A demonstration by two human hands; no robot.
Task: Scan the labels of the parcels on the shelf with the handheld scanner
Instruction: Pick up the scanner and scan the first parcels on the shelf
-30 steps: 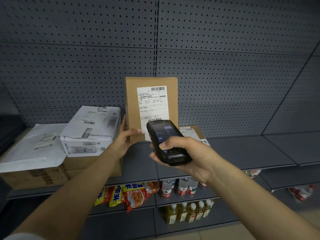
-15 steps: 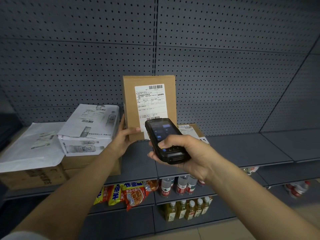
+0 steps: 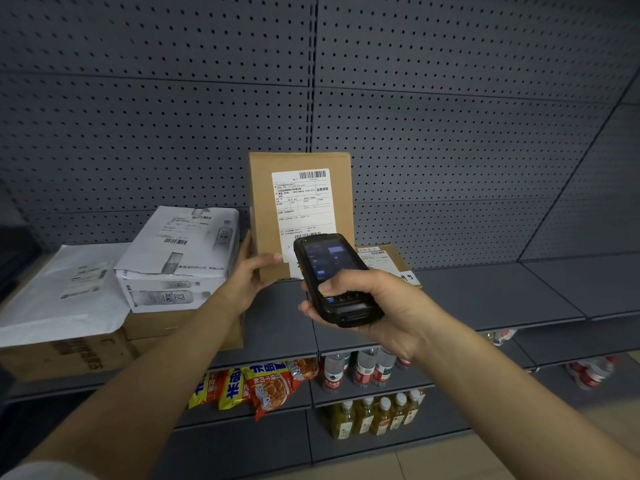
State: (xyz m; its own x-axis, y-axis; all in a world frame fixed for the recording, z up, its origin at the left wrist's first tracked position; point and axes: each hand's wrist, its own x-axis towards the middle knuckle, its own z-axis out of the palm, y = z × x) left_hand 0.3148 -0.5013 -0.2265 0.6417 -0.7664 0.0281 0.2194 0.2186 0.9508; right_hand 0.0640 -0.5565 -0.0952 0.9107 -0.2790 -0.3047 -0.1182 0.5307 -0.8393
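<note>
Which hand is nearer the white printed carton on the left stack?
Left. The left hand grips the upright brown parcel right beside the white printed carton; the right hand, holding the black handheld scanner, is farther right.

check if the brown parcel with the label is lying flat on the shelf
No, the brown parcel stands upright on the shelf, its label facing the camera, with the left hand holding its lower left edge.
</note>
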